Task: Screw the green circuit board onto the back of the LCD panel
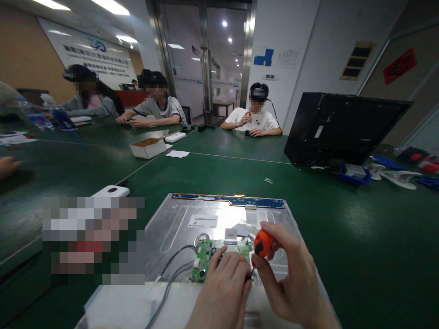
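An orange and black screwdriver (263, 243) is pinched between the thumb and fingers of my right hand (293, 269), its shaft slanting down to the right edge of a green circuit board (206, 256). Over the board's lower part lies my left hand (228, 278), fingers bent and close together near the screwdriver tip; what they hold, if anything, is hidden. The board sits on a silver metal panel (174, 228) with a blue strip board (226, 199) along its far edge. Grey cables (171, 278) run from the board's left side toward me.
A green table (233, 176) carries an open box (148, 148), a white device (111, 191), a large black monitor (343, 130) at right and a blue tray (355, 173). Several people sit across and at left. A blurred patch covers the left foreground.
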The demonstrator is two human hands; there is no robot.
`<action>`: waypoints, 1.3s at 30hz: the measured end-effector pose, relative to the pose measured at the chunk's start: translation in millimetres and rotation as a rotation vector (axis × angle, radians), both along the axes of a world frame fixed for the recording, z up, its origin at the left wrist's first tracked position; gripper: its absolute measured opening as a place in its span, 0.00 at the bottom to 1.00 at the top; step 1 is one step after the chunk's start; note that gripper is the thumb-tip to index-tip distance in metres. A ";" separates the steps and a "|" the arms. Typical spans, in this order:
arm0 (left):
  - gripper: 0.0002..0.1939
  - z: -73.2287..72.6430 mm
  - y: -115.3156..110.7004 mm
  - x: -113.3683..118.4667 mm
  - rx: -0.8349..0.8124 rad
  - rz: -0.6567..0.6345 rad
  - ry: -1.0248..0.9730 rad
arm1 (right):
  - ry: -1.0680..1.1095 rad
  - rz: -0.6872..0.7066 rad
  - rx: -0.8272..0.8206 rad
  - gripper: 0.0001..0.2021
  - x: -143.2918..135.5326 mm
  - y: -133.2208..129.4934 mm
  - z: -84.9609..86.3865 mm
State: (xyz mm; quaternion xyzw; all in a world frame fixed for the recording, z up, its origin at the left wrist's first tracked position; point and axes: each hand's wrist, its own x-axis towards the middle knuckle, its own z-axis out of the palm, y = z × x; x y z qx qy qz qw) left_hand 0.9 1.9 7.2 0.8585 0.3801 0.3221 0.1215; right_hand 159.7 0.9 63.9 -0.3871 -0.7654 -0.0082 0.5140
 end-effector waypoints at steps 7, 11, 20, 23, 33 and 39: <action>0.11 -6.8 1.4 2.8 0.065 0.029 0.003 | -0.023 -0.013 -0.016 0.25 4.8 -2.8 -5.1; 0.10 0.6 1.4 0.7 0.016 -0.006 -0.002 | -0.088 0.003 -0.034 0.28 7.6 -2.5 -5.4; 0.10 2.1 2.2 -1.4 0.027 -0.022 0.054 | -0.094 -0.021 -0.030 0.28 6.5 -4.4 -4.8; 0.10 1.4 2.5 -0.8 0.037 -0.012 0.062 | -0.095 -0.019 -0.031 0.28 6.6 -4.2 -4.8; 0.10 3.8 1.3 -1.2 0.004 -0.012 0.058 | -0.079 -0.015 -0.044 0.28 6.2 -2.7 -6.6; 0.10 3.5 1.0 0.4 0.060 0.005 0.019 | -0.059 -0.007 -0.036 0.27 4.6 -2.7 -4.2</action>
